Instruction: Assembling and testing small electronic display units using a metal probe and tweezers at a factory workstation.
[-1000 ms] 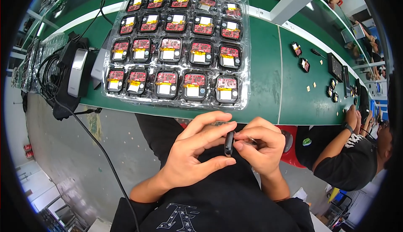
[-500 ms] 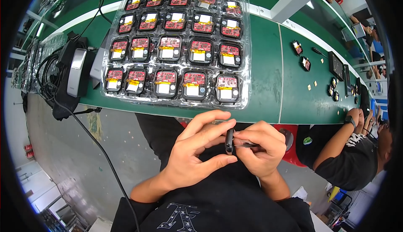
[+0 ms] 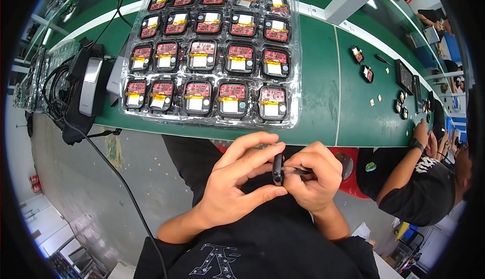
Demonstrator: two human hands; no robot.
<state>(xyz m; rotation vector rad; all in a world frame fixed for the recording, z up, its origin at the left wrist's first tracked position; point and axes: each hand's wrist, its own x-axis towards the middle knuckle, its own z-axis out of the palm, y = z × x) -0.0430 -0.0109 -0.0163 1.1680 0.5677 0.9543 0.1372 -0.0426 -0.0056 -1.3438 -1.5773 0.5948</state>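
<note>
Edge-on between the fingers and thumb of my left hand (image 3: 236, 175) is a black watch case (image 3: 277, 170). Its open face is turned away, so the inside cannot be seen. My right hand (image 3: 316, 177) is closed in a pinch around slim metal tweezers (image 3: 299, 171), mostly covered by the fingers. Their tip meets the case's right side. Beyond my hands, a clear plastic tray (image 3: 295, 84) on the green bench holds rows of similar black cases with red circuit boards, yellow tape and white blocks.
Black cables and a grey device (image 3: 91, 86) sit left of the tray. On the right are loose watch units (image 3: 367, 74), a black box (image 3: 404, 77) and small pale pieces. A co-worker's arm (image 3: 404, 168) rests at the bench edge, near a red stool (image 3: 348, 178).
My right fingers have shifted slightly, and the tweezers' tip stays against the case. My left hand keeps its hold. The co-worker's hand has moved farther onto the bench.
</note>
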